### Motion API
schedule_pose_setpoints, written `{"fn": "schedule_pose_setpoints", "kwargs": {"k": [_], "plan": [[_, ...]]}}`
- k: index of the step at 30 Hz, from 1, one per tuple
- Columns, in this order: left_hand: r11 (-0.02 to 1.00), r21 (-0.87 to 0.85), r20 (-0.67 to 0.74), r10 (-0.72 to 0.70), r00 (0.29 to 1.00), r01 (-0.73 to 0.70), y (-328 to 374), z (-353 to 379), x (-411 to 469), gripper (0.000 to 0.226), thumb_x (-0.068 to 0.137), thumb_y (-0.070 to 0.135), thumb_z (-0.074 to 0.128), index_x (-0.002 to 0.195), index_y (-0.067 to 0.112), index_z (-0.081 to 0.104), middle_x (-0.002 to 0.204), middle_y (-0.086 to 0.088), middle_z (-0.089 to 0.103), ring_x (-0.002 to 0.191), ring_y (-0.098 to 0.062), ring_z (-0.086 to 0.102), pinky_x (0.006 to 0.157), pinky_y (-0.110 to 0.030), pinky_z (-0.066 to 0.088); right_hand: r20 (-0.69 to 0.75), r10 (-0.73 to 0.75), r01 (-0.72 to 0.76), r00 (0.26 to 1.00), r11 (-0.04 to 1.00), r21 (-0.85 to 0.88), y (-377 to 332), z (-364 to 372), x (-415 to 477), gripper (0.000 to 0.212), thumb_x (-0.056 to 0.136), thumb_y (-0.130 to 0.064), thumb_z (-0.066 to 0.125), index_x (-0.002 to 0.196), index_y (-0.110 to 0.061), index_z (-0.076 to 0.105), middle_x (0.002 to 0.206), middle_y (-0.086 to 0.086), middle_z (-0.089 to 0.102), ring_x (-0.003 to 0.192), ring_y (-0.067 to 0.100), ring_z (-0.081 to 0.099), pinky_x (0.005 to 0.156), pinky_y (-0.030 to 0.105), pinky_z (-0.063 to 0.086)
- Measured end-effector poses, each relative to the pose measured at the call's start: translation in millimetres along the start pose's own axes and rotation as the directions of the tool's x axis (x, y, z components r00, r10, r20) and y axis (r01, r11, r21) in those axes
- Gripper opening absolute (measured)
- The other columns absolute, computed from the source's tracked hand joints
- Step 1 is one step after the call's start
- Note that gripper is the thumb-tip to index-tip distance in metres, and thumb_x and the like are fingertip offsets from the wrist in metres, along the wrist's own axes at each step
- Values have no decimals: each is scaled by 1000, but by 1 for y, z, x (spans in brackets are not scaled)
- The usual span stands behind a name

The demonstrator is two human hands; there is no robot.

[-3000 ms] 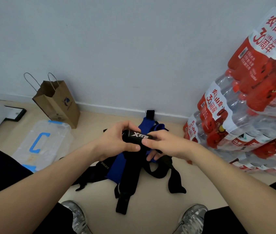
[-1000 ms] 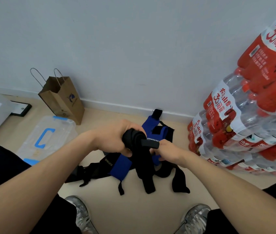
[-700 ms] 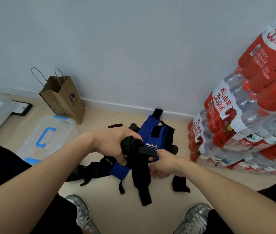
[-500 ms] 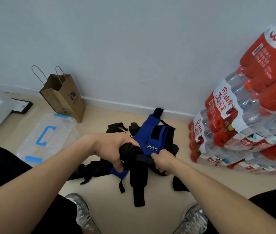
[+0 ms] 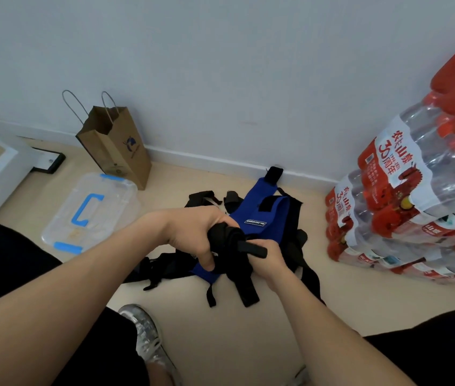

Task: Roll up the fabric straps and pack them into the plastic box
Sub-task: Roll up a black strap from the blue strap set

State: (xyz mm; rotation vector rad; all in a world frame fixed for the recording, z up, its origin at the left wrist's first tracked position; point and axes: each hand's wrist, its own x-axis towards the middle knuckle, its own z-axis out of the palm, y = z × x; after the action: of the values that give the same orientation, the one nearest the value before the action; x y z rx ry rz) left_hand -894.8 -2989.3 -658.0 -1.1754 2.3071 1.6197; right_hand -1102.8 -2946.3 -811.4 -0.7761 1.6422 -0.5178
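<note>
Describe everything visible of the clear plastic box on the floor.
The plastic box is a see-through, rounded-corner tub with its lid on. The lid carries a blue C-shaped handle in the middle and blue clips at its near and far ends. It lies flat on the beige floor, left of the strap pile, with the brown paper bag standing just behind it. Whether they touch is unclear.

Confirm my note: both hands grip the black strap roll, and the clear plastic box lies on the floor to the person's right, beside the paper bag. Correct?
One error: the head view shows the plastic box on the floor to the person's left, not right. Otherwise correct: left hand and right hand grip the black strap roll, and the box lies beside the paper bag.
</note>
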Motion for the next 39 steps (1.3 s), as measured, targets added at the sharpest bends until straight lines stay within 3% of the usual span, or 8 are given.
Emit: {"fn": "schedule_pose_setpoints", "kwargs": {"k": [8,13,16,20,25,29,34,39], "plan": [[999,-37,-232,-9,973,1,4,-3,5,48,65,-10,85,102,20,75,93,1,76,82,-11,72,66,-16,52,186,-50,50,981,999,2,0,7,4,38,105,-20,65,79,-40,84,79,-13,80,71,-3,75,56,10,52],[999,-34,-284,-32,958,23,6,-4,4,47,66,-11,84,104,16,74,95,-9,75,87,-25,72,71,-30,55,261,-50,45,964,999,25,5,11,5,26,108,-19,60,124,-4,76,109,15,80,94,27,76,79,33,61],[999,-21,-282,-31,959,27,8,-4,4,45,66,-10,84,101,16,74,93,-9,74,85,-26,72,72,-37,58,321,-61,42,945,997,65,5,15,2,27,110,-26,60,132,-16,72,121,12,78,111,32,76,93,43,62],[998,16,-281,-48,959,54,7,-4,5,47,65,-8,84,103,19,75,94,-7,75,86,-27,72,76,-43,58,217,10,-51,976,981,185,2,17,1,21,110,-22,58,108,-22,79,94,5,80,79,17,78,67,31,61],[992,44,-239,-100,966,114,7,-9,2,46,64,-2,88,100,22,74,89,1,75,77,-14,71,63,-32,57,140,70,-83,988,993,83,-21,10,-6,20,106,-27,63,121,-17,73,111,10,78,96,26,76,78,37,63],[991,26,-257,-121,959,132,14,-13,1,45,68,2,90,98,27,68,86,4,72,73,-17,73,52,-37,60,348,-54,-34,936,969,243,-44,-8,-20,57,110,-54,46,137,-11,73,145,27,64,136,46,62,118,59,48],[991,-104,-421,-125,898,90,30,-28,-7,53,85,8,89,123,22,54,104,-10,73,81,-27,78,60,-39,65,630,-193,-44,752,939,340,-82,-37,-48,90,100,-85,36,151,-16,63,144,23,67,132,40,67,105,47,57],[993,-46,-584,-113,804,107,37,-42,-17,59,88,34,89,127,24,45,104,0,69,87,-18,68,64,-27,51,384,-435,347,814,896,278,-105,-44,-60,28,106,-30,63,126,-23,79,128,16,78,120,33,75,96,41,63]]}}
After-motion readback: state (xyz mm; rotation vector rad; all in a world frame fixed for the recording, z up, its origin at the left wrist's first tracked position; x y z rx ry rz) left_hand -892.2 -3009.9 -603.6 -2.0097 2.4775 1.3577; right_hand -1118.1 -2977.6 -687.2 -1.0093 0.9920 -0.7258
